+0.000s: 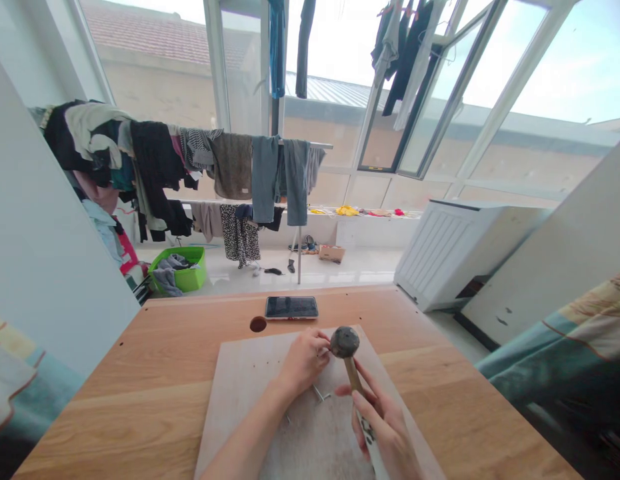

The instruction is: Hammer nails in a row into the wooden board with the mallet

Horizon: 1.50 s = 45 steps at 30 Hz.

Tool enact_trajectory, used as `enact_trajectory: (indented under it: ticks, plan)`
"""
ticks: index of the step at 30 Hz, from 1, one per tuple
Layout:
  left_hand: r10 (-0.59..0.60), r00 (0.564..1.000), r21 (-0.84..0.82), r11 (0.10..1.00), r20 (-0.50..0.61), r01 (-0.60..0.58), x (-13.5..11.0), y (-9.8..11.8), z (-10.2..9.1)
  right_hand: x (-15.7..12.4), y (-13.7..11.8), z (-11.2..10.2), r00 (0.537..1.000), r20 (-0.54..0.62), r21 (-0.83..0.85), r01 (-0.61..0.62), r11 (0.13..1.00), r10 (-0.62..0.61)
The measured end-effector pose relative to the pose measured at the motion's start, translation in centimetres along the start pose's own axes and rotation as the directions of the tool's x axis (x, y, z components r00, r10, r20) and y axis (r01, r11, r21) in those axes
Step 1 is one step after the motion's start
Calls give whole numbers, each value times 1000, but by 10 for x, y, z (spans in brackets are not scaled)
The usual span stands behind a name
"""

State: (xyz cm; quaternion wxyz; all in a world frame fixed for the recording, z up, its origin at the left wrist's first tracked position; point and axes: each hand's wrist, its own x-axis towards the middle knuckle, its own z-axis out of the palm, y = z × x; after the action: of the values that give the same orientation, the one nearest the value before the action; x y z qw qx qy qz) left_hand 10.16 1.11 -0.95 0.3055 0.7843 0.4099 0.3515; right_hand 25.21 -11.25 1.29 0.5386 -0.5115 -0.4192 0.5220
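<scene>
My right hand [383, 417] is closed around the light handle of a mallet [345, 342] with a dark, rounded head. The mallet head is raised just to the right of my left hand [305, 363]. Fingertips of the left hand are pinched together near the board's far side; whatever is between them is too small and hidden to make out. Below both hands lies a pale square board [235, 387]. A few loose metal nails [320, 395] rest on it between my hands, and small dark dots mark its surface left of my left hand.
The board lies on a wooden table [155, 380]. Beyond it are a phone [291, 307] and a round hole [258, 324]. Past the table stand a laundry rack with clothes [233, 167], a green basket [194, 270] and a white appliance [435, 250]. Curtains [565, 347] hang at both sides.
</scene>
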Motion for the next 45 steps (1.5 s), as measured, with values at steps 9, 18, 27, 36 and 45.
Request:
enact_trajectory:
  ticks: [9, 18, 27, 36, 45]
  plan:
    - [-22, 1000, -23, 999, 14, 23, 0, 4, -5, 1, 2, 0, 999, -43, 32, 22, 999, -21]
    - [-73, 895, 377, 920, 439, -110, -28, 48, -58, -1, -10, 0, 997, -82, 37, 9, 999, -6]
    - [-67, 889, 295, 952, 454, -79, -20, 41, -64, 0, -8, 3, 997, -80, -9, 19, 1000, -19]
    - [-19, 957, 354, 931, 290, -89, -7, 26, -63, -2, -10, 2, 995, -95, -43, 30, 999, -34]
    - [24, 933, 558, 795, 359, -236, -10, 23, -61, 0, -6, 0, 997, -75, -42, 15, 999, -18]
